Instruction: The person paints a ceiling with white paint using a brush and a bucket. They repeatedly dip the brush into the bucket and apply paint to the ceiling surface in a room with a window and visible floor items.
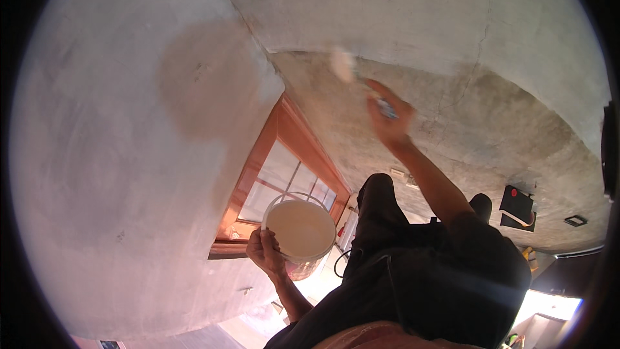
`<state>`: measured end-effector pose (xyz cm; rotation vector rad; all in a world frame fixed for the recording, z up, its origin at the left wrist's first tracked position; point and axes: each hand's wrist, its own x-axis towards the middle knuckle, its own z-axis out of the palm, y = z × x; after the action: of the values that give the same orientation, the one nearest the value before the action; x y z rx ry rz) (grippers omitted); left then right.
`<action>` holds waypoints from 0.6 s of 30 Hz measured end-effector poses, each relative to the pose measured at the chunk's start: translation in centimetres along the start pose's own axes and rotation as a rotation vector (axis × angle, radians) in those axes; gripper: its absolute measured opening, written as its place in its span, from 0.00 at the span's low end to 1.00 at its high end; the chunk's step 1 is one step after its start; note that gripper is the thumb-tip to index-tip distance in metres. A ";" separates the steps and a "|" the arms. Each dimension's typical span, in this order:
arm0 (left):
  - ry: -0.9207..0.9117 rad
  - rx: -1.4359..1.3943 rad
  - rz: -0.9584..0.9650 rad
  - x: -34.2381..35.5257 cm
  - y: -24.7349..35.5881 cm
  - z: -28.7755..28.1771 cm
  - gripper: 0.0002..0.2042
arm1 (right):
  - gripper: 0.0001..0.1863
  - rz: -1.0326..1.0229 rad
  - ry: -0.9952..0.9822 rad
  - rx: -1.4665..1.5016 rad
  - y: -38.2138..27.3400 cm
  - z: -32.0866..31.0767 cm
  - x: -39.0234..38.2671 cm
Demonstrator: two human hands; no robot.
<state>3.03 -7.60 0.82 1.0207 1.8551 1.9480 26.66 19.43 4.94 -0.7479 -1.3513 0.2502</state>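
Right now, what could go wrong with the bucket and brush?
1. The left hand grips the round, pale bucket at one side of its rim; it could tip and spill its cream-coloured contents.
2. The pale-headed brush in the right hand is blurred, probably by motion; drips might land on the orange-brown wooden frame.

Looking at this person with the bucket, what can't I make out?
All in the head view:
The exact type of pale-headed tool in the right hand: blurred.
The depth of the pale contents in the bucket: their own surface hides it.
The dark object far right: cut off by the dark rim.
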 end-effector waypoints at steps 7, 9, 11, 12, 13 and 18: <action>0.049 0.074 0.063 0.2 0.7 0.2 0.13 | 0.16 -0.022 -0.071 0.207 2.8 20.7 4.0; 0.032 0.040 0.088 0.4 0.8 0.5 0.14 | 0.15 -0.021 -0.136 0.070 4.5 21.8 4.8; 0.042 0.028 0.087 0.1 0.7 -0.1 0.14 | 0.14 -0.091 -0.137 0.011 4.5 21.4 4.7; 0.035 0.025 0.085 0.3 0.6 -0.1 0.14 | 0.14 -0.165 -0.083 0.002 5.3 20.1 4.6; 0.033 0.020 0.078 0.4 0.4 0.0 0.14 | 0.13 -0.241 -0.037 -0.007 5.7 18.4 4.4; -0.019 0.054 0.108 0.5 0.8 0.5 0.15 | 0.14 -0.219 0.000 -0.092 6.2 3.4 1.2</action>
<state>3.22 -7.01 1.68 1.1742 1.8881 1.9491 25.29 25.87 2.19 -0.6699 -1.4392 0.0142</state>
